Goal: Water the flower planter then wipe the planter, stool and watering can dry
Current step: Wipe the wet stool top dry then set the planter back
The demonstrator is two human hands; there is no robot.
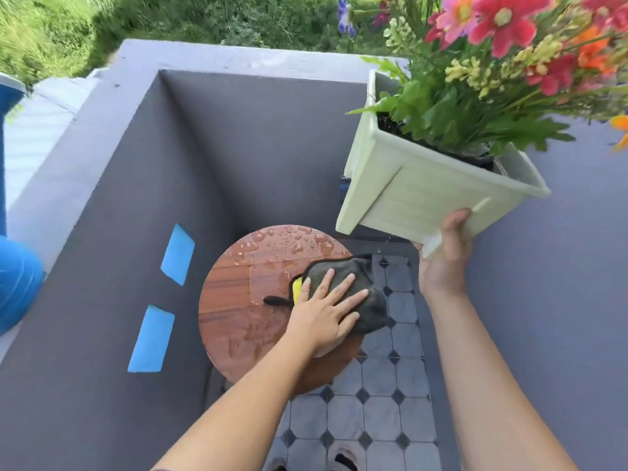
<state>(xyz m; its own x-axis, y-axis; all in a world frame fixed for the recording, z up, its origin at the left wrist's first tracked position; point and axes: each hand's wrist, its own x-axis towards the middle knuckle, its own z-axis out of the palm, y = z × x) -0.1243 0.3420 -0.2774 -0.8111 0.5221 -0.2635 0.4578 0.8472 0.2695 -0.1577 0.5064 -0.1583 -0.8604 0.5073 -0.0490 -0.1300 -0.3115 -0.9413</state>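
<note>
Two bare forearms are reaching in from the bottom edge, and at six o'clock a pair of feet [345, 462] is showing only partly, cut off by the frame on the tiled floor [377, 419]. Just beyond, the left hand [324, 316] is lying flat with fingers spread, pressing a dark cloth [365, 294] onto the round wooden stool [238, 300]; a yellow patch of the cloth is peeking out at the hand's nine o'clock, and the hand is hiding much of the cloth's middle. Water drops are sitting on the stool's far rim toward twelve o'clock, and the forearm is covering its near edge. At three o'clock from the stool, the right hand [445, 253] is cupping the bottom corner of the pale green planter [424, 195], thumb against its side wall, fingers hidden beneath it. That planter is hanging tilted in the air, clear of the stool, its flowers [503, 32] running past the top and right edges. Grey walls [258, 147] are enclosing the corner, with two blue patches [176, 254] at nine o'clock; grass [170, 15] is lying beyond at twelve. No watering can is identifiable.
</note>
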